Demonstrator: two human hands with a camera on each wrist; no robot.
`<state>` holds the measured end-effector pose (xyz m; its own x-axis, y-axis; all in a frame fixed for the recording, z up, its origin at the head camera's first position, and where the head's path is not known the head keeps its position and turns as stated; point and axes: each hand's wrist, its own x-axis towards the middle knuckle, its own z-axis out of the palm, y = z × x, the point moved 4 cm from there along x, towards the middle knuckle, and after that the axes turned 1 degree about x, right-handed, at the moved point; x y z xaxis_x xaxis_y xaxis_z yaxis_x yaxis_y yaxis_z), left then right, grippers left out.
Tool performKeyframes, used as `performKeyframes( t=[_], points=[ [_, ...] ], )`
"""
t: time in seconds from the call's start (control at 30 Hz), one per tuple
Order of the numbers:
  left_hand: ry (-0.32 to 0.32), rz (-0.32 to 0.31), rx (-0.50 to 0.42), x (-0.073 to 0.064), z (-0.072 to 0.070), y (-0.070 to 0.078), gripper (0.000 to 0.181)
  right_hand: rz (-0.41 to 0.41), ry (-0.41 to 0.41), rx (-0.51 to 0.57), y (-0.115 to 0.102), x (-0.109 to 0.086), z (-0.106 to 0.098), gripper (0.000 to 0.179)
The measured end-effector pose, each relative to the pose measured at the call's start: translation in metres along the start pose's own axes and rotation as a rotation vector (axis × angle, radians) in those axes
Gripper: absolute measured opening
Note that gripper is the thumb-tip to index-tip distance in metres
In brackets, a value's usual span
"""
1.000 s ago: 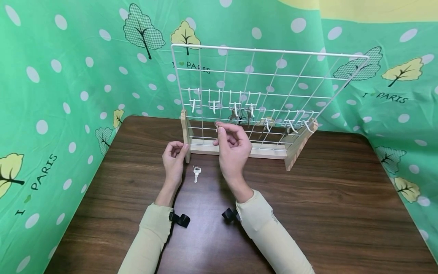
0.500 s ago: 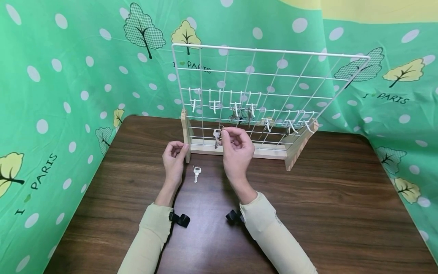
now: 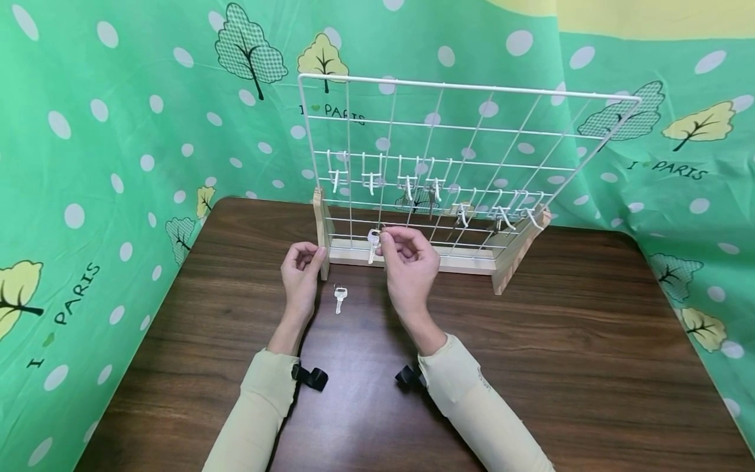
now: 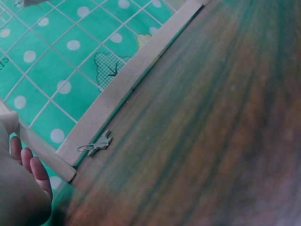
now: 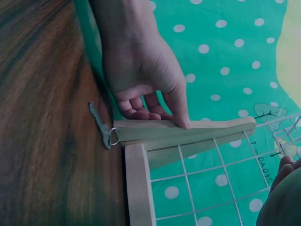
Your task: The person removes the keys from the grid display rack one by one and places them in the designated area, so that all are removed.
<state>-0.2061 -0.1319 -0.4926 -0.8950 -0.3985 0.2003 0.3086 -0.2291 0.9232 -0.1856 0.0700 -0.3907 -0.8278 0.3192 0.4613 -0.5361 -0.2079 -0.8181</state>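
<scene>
A white wire grid rack (image 3: 460, 86) with wooden feet stands on the table. My left hand (image 3: 301, 278) holds its left wooden side panel (image 3: 321, 226), thumb on the front edge and fingers curled beside it, as the right wrist view also shows. With thumb and index finger my right hand (image 3: 411, 265) pinches a small metal ring; from it a silver key (image 3: 371, 248) hangs in front of the grid's lower part. A second key (image 3: 340, 299) with its own ring lies flat on the tabletop, between my hands and just before the rack's wooden base bar (image 3: 466, 264).
White hooks line the grid in two rows. The two leftmost, an upper-left hook (image 3: 335, 180) and its neighbour (image 3: 371, 183), carry no key; dark keys (image 3: 432, 206) hang from several others. Green dotted cloth (image 3: 147, 131) surrounds the brown table (image 3: 590, 367).
My right hand has drawn slightly down and right, away from the grid, and the key in it has come into sight, hanging lower. The left hand stays on the side panel.
</scene>
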Motion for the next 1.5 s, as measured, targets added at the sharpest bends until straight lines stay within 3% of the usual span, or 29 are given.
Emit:
performKeyframes(
  t=[0.67, 1.5],
  points=[
    [0.003, 0.002, 0.006, 0.001, 0.000, 0.000, 0.015, 0.150, -0.081, -0.054, 0.024, -0.016, -0.026, 0.007],
    [0.014, 0.002, 0.008, -0.001, 0.000, 0.001, 0.011, 0.454, -0.210, -0.178, 0.065, -0.033, -0.045, 0.006]
  ],
)
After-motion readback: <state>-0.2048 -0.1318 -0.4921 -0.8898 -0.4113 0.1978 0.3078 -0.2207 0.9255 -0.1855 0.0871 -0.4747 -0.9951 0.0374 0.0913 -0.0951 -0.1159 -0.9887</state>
